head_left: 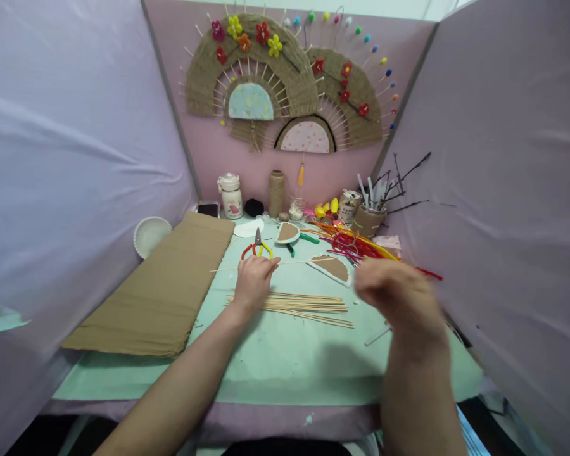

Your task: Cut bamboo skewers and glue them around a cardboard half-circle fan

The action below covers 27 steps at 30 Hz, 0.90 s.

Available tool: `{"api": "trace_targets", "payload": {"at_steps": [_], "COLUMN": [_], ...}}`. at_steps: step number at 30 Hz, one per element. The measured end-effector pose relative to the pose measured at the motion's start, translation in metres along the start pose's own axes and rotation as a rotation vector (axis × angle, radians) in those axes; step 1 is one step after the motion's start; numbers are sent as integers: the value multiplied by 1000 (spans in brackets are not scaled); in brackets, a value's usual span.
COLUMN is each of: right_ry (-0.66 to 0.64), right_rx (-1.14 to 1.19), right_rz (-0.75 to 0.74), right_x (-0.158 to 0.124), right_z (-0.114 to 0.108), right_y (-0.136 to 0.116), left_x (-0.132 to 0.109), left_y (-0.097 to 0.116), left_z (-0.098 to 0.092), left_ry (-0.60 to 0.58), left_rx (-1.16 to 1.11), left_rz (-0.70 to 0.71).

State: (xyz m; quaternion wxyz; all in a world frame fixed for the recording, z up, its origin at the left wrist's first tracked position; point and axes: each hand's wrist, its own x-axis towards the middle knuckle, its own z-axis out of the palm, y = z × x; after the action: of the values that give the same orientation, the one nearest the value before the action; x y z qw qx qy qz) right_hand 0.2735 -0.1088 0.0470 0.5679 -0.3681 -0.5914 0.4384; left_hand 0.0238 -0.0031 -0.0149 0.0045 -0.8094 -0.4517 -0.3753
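My left hand (254, 282) is pinched around a thin bamboo skewer (297, 261), which runs sideways past both sides of the fingers. Just below that hand lies a loose bundle of bamboo skewers (308, 305) on the mint-green table cover. My right hand (392, 288) is raised at the right, smeared by motion, and its fingers are not clear. Left of it is a half-round cardboard piece (331, 268) with a white edge; the held skewer's right end overlaps it in view. Scissors (258, 240) with red and yellow handles rest beyond my left hand.
A large cardboard sheet (156, 291) covers the left side. At the back stand a white jar (230, 196), a twine spool (276, 193) and a pot with twigs (369, 221). Red and orange pipe cleaners (354, 244) lie right. Decorated fans (251, 63) hang on the back wall.
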Motion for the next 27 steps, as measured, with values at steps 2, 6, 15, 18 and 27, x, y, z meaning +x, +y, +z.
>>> {"api": "trace_targets", "payload": {"at_steps": [2, 6, 15, 18, 27], "right_ry": [-129, -26, 292, 226, -46], "right_rx": [-21, 112, 333, 309, -145], "right_rz": [206, 436, 309, 359, 324], "right_x": [22, 53, 57, 56, 51], "right_z": [25, 70, 69, 68, 82], "right_y": [17, 57, 87, 87, 90], "left_x": [0, -2, -6, -3, 4], "left_y": [-1, -1, 4, 2, -10], "left_z": [-2, -3, 5, -2, -19], "left_ry": [38, 107, 75, 104, 250], "left_rx": [6, 3, -164, -151, -124], "left_rz": [9, 72, 163, 148, 98]}}
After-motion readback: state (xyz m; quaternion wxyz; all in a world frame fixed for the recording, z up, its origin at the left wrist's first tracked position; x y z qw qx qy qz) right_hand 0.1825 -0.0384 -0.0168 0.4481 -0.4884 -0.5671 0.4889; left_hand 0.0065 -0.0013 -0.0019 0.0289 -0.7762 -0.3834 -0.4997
